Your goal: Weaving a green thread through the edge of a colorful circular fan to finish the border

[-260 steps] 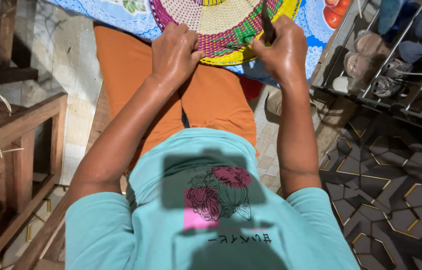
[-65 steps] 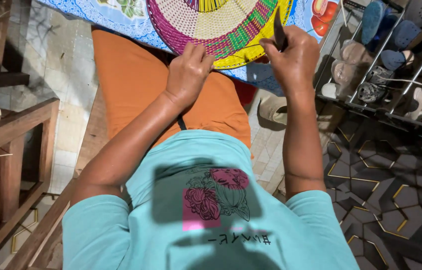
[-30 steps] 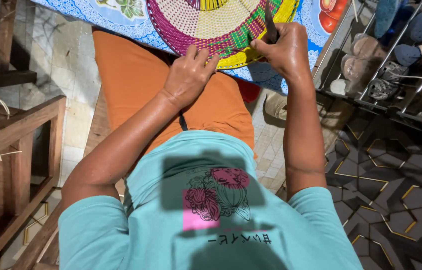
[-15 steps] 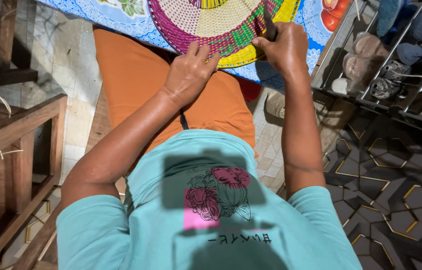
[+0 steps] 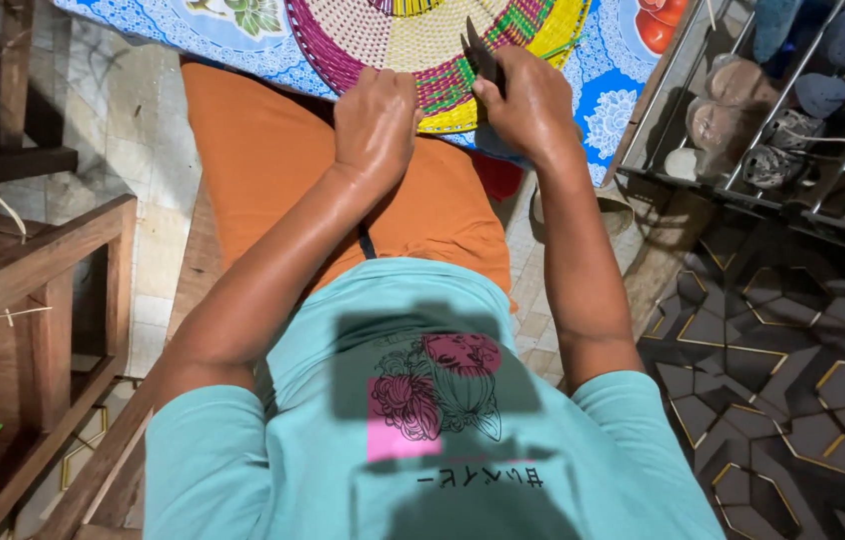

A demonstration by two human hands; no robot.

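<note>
Woven tray [image 5: 413, 40] under both hands, right hand [image 5: 528, 105] gripping blade [image 5: 481, 55]

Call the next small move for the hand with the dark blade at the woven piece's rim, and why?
Probably press the dark blade a little further into the yellow rim of the woven piece. The right hand grips the blade with its tip at the rim weave beside the green band, and the left hand lies flat on the rim right next to it, bracing the piece on the lap.

Just one head cam, looking steeply down and close over the woven mat [image 5: 413, 40], lap below it.
</note>
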